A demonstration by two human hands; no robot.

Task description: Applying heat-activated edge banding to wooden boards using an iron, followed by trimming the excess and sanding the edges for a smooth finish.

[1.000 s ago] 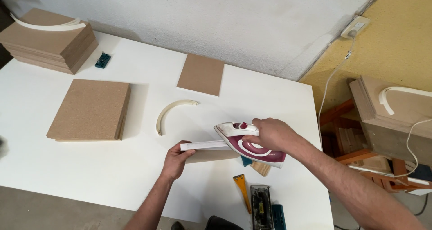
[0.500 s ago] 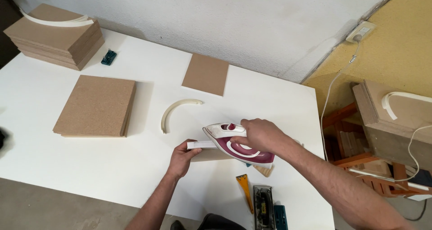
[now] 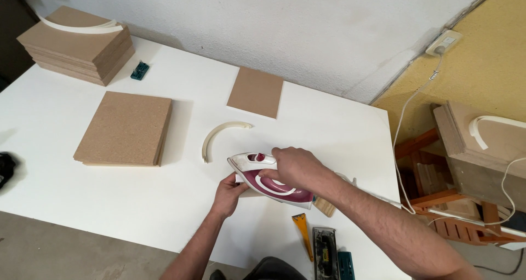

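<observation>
White worktable [image 3: 339, 132], brown boards [image 3: 125, 127], rough plaster wall [image 3: 285, 22], yellow corner [image 3: 482, 66].

- The maroon-and-white clothes iron [image 3: 269, 179] has slid leftward along the upright white-edged board [image 3: 241, 184] near the lower middle of the frame; its pointed nose now reaches the board's left end, where a second ago it sat further right.
- The right hand [image 3: 293, 167], gripping the iron's handle, has moved left with it.
- The left hand [image 3: 228, 193], once stretched along a long bare strip of board, now pinches its left end just below the iron's nose, with little white edge left uncovered.
</observation>
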